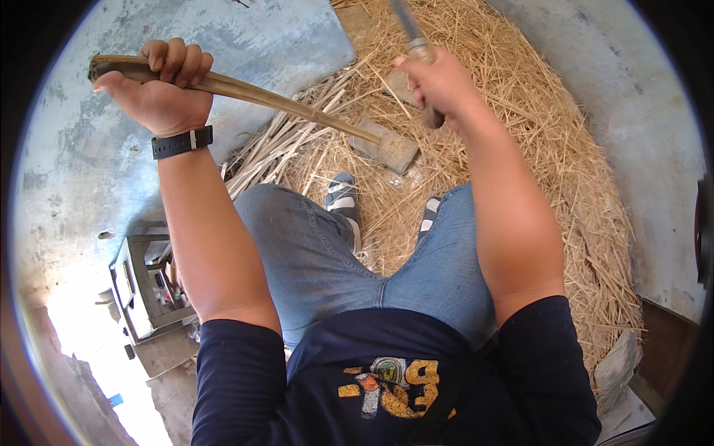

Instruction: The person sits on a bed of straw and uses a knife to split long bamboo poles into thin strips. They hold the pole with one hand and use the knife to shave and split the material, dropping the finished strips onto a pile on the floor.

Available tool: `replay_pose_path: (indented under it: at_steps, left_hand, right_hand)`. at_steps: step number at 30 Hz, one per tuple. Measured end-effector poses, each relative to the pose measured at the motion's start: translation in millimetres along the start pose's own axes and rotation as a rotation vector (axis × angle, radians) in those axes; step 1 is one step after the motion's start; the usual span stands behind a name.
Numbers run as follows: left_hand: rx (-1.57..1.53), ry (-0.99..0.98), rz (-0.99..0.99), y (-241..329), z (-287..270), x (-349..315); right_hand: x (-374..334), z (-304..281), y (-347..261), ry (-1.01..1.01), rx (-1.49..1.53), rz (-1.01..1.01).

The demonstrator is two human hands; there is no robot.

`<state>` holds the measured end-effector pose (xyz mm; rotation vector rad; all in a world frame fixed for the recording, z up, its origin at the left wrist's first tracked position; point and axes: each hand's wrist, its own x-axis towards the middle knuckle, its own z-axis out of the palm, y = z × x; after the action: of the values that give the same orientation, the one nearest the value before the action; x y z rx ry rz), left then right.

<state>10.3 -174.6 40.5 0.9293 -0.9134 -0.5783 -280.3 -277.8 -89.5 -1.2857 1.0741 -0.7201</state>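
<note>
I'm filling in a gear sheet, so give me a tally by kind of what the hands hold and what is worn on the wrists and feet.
Stick, in the left hand: 1
Knife, in the right hand: 1
Watch, on the left wrist: 1
Shoes, both partly visible: 2
Total: 5

The stick (290, 108) within the left fingers (176, 59) was tan, its end dark brown. In the right fingers (419, 70), the knife (406, 21) had a grey blade. Beyond them, the straw (535, 134) was golden; below both, the jeans (312, 241) were faded blue, the shirt (316, 364) navy with yellow-orange print.
</note>
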Motion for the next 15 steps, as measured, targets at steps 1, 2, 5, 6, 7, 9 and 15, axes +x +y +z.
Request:
replay_pose_path:
  at_steps: [1, 2, 5, 6, 7, 9, 15]
  left_hand:
    - [0.002, -0.007, -0.008, -1.0, 0.5, 1.4]
    - [0.004, -0.015, -0.017, -1.4, 1.7, 4.6]
    - [-0.008, 0.001, -0.048, -8.4, -5.5, 14.8]
    - [0.005, 0.023, -0.041, 1.7, -12.9, 18.1]
    - [0.009, 0.033, -0.030, 1.5, -19.0, 22.3]
    - [0.009, 0.045, -0.028, -6.4, -27.9, 28.9]
    - [0.037, 0.031, 0.006, -15.5, -29.5, 42.4]
  right_hand:
    - [-0.4, 6.7, 4.2, -0.044, -0.100, 0.031]
    - [-0.8, 14.0, 6.4, -0.088, -0.199, 0.062]
    - [-36.6, 60.2, 4.2, -0.129, -0.421, -0.083]
    - [-46.0, 83.5, 9.3, -0.146, -0.464, -0.206]
    - [-52.2, 99.9, 12.2, -0.185, -0.515, -0.190]
    - [-60.0, 121.5, 22.6, -0.253, -0.616, -0.133]
    - [-29.0, 110.2, 130.3, -0.205, -0.565, 0.152]
